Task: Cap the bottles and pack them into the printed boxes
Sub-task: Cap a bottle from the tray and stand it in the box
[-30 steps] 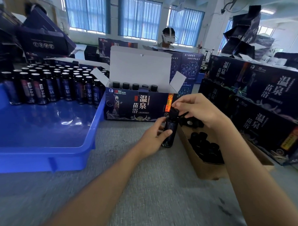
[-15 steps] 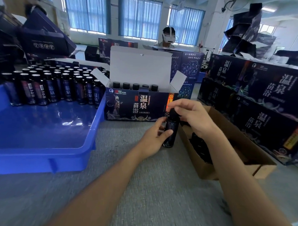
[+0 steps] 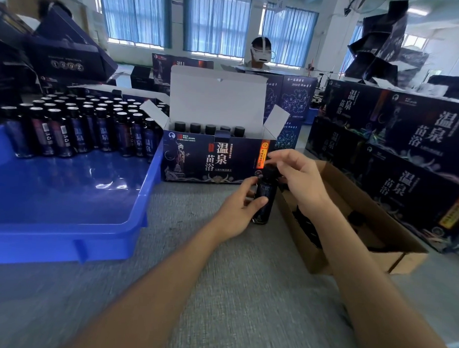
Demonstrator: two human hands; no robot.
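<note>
Two hands meet over one small dark bottle [image 3: 265, 199] in the head view, and they are ours. Our left hand [image 3: 237, 208] grasps the bottle round its body, thumb on the near side and fingers curled behind it, keeping it upright with its base on the grey bench [image 3: 218, 291]. Our right hand [image 3: 296, 176] comes in from above and pinches the black cap [image 3: 270, 171] that sits on the bottle's neck; how far the cap is seated we cannot tell.

The bottle stands just in front of the right corner of the open printed box [image 3: 213, 160], whose white lid flap stands up behind it. A row of five capped bottles [image 3: 210, 128] shows inside that box along its back.

To the left, touching the box, is a blue tray [image 3: 62, 232] with many bottles with silvery tops [image 3: 75, 130] crowded at its far end. Just right of the held bottle lies a shallow cardboard carton [image 3: 378, 225] with loose black caps [image 3: 307, 227] in it. Beyond the carton, closed printed boxes [image 3: 408, 144] are stacked. Across the room a person wearing a white headset [image 3: 261, 53] sits behind more boxes
</note>
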